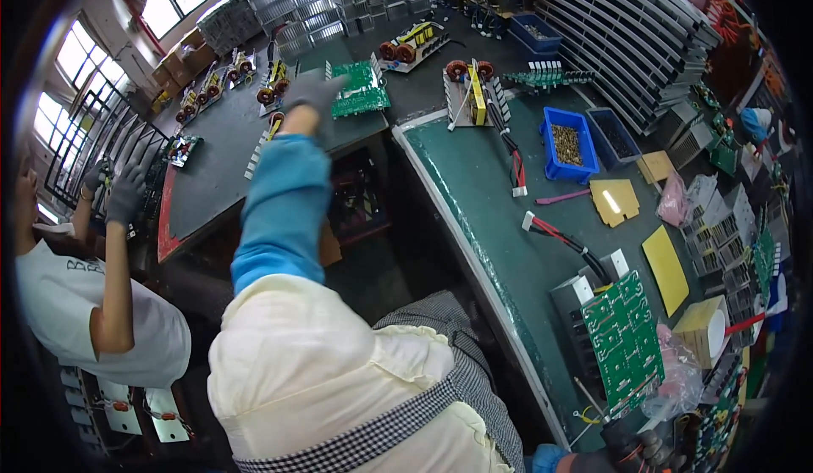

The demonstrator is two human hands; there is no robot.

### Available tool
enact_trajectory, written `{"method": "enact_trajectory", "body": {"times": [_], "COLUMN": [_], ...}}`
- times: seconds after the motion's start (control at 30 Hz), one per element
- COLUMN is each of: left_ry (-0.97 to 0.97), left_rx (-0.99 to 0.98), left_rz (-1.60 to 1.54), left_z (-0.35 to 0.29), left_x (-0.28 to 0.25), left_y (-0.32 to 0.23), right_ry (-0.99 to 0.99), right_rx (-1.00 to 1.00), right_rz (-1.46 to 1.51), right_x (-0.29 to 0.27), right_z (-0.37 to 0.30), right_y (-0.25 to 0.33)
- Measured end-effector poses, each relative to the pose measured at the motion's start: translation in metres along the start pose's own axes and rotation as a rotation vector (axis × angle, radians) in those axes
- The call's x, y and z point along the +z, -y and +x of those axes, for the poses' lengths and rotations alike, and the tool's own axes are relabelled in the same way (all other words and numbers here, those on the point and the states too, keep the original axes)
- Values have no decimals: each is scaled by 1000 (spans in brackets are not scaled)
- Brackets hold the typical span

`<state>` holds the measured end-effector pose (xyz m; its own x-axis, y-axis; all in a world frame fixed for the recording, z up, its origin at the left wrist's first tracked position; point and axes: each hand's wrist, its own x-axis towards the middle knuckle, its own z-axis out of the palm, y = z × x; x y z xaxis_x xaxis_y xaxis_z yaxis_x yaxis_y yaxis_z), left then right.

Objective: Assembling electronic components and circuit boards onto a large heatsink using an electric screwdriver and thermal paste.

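The person's left hand point(315, 94), in a grey glove below a blue sleeve point(284, 206), reaches out over a dark surface with a red edge point(212, 189), its fingers at the left side of a green rectangular circuit board point(362, 92). The hand is blurred, so whether it grips the board or only overlaps it in the view cannot be told. The board lies near the corner of that surface, between copper-coil assemblies with yellow blocks point(269, 92) on its left and a similar coil assembly on a flat plate point(412, 48) beyond it to the right. The right hand point(631, 449), dark-gloved with a blue cuff, is low at the right edge, just below a large green circuit board with pale markings point(625, 346) leaning above the green surface point(461, 168); its grasp cannot be made out. On this green surface are a blue plastic bin of small brass-coloured parts point(566, 144), red and black cables with white connectors point(563, 234) and a flat yellow rectangular sheet point(665, 270). At the far left, a co-worker in a white shirt point(118, 312) has both grey-gloved hands point(127, 193) raised.
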<state>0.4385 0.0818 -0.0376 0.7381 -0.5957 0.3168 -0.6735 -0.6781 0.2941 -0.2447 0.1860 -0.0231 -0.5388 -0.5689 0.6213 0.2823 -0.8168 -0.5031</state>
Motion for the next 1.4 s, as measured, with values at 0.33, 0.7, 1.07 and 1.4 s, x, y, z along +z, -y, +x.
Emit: {"method": "enact_trajectory", "body": {"times": [0.33,0.7,1.07,1.4], "left_ry": [337,185,381,459], "left_rx": [-401,-166,912,1037], "left_rz": [88,73,-80,139], "left_z": [-18,-174,-149,-81], "left_x": [20,-98,-21,47], "left_y": [199,140,-79,-142], "right_ry": [-32,-179,-194,-291], "right_rx": [116,110,132,52], "right_rz": [166,56,-10,-29], "right_x": [-30,-5,-5,-13], "right_z": [-18,-17,-39,-43], "right_y": [22,19,25,42]}}
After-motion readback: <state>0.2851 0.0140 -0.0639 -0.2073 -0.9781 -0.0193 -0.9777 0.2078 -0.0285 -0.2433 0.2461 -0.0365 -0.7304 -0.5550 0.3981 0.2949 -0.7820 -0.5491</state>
